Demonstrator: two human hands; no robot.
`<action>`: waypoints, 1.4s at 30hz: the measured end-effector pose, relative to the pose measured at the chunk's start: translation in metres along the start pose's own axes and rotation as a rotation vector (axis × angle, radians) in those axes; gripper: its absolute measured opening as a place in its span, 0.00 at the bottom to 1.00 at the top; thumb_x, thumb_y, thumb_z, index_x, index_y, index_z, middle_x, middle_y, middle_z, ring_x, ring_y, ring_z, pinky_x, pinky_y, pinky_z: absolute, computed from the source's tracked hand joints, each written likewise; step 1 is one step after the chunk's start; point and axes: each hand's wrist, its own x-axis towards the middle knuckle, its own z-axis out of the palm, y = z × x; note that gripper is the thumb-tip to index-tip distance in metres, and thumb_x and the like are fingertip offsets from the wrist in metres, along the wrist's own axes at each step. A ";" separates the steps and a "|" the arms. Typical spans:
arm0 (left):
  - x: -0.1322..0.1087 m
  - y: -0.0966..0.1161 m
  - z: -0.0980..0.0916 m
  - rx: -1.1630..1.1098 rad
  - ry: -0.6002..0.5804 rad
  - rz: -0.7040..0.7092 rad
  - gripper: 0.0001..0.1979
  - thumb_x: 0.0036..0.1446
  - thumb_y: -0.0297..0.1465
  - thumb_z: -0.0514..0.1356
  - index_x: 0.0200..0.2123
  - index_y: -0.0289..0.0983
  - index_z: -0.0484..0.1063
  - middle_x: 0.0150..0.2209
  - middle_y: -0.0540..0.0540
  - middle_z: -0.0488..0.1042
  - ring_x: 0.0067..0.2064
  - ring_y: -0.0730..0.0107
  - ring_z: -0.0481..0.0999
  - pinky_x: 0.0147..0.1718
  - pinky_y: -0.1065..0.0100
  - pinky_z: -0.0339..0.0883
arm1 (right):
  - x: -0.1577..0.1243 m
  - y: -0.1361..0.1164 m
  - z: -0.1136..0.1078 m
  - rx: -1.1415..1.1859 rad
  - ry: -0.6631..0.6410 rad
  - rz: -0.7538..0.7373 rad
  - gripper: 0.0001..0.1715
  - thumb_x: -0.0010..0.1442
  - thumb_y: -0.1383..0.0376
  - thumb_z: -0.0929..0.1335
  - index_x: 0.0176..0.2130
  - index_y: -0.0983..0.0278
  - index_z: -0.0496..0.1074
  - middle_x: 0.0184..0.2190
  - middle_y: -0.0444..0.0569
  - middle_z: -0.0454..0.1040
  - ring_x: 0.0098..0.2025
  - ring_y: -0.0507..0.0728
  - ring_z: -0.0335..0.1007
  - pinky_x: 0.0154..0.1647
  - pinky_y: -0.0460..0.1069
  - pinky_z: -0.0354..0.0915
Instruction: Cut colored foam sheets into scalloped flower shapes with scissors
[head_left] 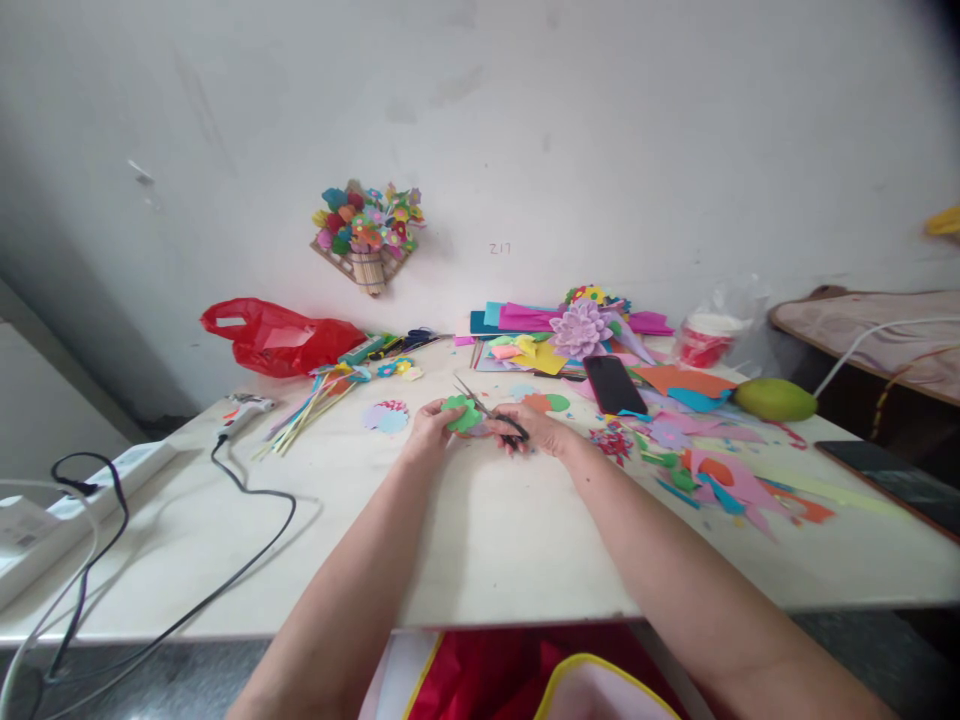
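Observation:
Between the fingers of my left hand (429, 428) is a green scalloped paper flower (460, 414), held over the middle of the table. My right hand (536, 428) grips the black handles of a pair of scissors (513, 428). The scissor blades point up and left, right beside the green flower; whether they touch it I cannot tell. Just behind my right hand lie round orange and green paper pieces (556, 403). Left of my left hand rest pale blue and lilac cut paper pieces (387, 416).
Paper scraps (739, 480), a phone (615, 385) and a green mango-like fruit (775, 399) lie to the right. Leftward are a red plastic bag (281, 337), thin sticks (307, 412), a corded glue gun (244, 415) and a power strip (112, 490). Coloured sheets (517, 318) are stacked by the wall.

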 end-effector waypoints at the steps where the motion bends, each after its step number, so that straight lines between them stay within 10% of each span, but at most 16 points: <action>1: 0.000 0.000 0.000 -0.002 0.001 0.000 0.13 0.34 0.28 0.70 0.19 0.35 0.66 0.22 0.49 0.72 0.26 0.73 0.71 0.27 0.71 0.64 | 0.001 0.001 0.000 -0.008 0.001 0.001 0.19 0.55 0.51 0.68 0.30 0.66 0.67 0.21 0.43 0.71 0.15 0.46 0.63 0.11 0.40 0.51; 42: 0.004 -0.005 -0.005 -0.035 0.004 0.014 0.10 0.36 0.27 0.70 0.22 0.34 0.71 0.25 0.47 0.75 0.28 0.71 0.74 0.28 0.71 0.65 | 0.003 0.000 0.002 -0.062 0.040 0.046 0.16 0.55 0.55 0.69 0.32 0.65 0.67 0.19 0.40 0.67 0.15 0.45 0.63 0.11 0.40 0.48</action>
